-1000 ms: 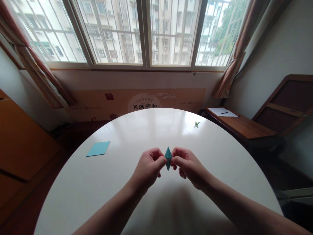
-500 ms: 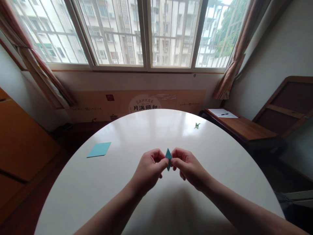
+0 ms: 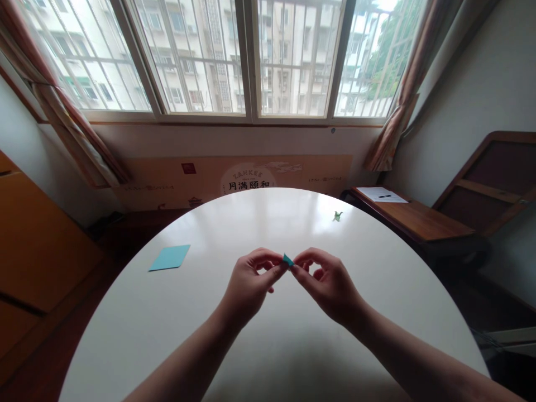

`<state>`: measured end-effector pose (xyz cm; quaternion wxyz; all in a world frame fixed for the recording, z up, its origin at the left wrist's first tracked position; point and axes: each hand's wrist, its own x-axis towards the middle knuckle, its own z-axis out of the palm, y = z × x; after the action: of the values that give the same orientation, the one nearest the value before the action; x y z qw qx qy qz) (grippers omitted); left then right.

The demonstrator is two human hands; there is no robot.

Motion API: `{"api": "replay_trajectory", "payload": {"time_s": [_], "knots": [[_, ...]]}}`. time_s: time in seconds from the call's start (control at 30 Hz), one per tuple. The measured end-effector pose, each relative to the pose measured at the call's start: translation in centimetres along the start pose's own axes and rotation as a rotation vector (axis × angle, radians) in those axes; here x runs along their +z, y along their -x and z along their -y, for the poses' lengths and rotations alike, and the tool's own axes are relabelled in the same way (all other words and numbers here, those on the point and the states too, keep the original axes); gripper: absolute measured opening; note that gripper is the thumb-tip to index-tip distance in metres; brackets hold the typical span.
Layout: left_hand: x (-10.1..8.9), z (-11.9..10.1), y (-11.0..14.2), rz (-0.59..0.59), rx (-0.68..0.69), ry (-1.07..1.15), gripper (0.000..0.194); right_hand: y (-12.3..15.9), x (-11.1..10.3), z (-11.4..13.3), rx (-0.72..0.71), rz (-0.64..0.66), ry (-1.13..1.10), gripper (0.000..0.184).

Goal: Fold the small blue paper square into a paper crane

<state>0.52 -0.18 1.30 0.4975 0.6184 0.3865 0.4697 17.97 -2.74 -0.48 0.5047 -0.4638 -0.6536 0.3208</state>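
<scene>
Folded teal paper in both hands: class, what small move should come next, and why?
Probably a gentle press to flatten it: the left hand and right hand both pinch the folded teal paper, and a small corner juts up between them.

Both bare forearms are rising from the bottom edge and slanting inward, the left forearm (image 3: pixel 188 338) from the left and the right forearm (image 3: pixel 410 340) from the right. The left hand (image 3: pixel 251 279) is pinching, its index finger (image 3: pixel 266 254) arching over and its thumb (image 3: pixel 274 274) lying nearly straight, with an open gap showing between them. The right hand (image 3: pixel 330 279) is mirroring this pinch, its other fingers curling behind the right thumb (image 3: pixel 305 279). The thumb tips are almost meeting, both wrists are bending only slightly, and the backs of the hands are facing outward.
</scene>
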Motion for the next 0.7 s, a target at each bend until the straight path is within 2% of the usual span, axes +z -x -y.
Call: {"api": "replay_trajectory", "payload": {"time_s": [0.23, 0.37, 0.43, 0.6, 0.7], "knots": [[-0.42, 0.05, -0.24, 0.097, 0.012, 0.204, 0.017, -0.57, -0.16, 0.0, 0.191, 0.107, -0.528, 0.037], [-0.54, 0.31, -0.08, 0.133, -0.037, 0.265, 0.017, -0.44, 0.07, 0.06, 0.265, 0.303, -0.674, 0.031], [-0.5, 0.33, 0.1, 0.149, -0.067, 0.289, 0.018, -0.3, 0.25, 0.06, 0.279, 0.348, -0.726, 0.027], [-0.25, 0.28, 0.24, 0.169, -0.089, 0.289, 0.025, -0.12, 0.59, -0.11, 0.299, 0.337, -0.767, 0.026], [-0.18, 0.3, 0.12, 0.065, -0.095, 0.204, 0.031, -0.04, 0.57, -0.04, 0.323, 0.248, -0.763, 0.027]]}}
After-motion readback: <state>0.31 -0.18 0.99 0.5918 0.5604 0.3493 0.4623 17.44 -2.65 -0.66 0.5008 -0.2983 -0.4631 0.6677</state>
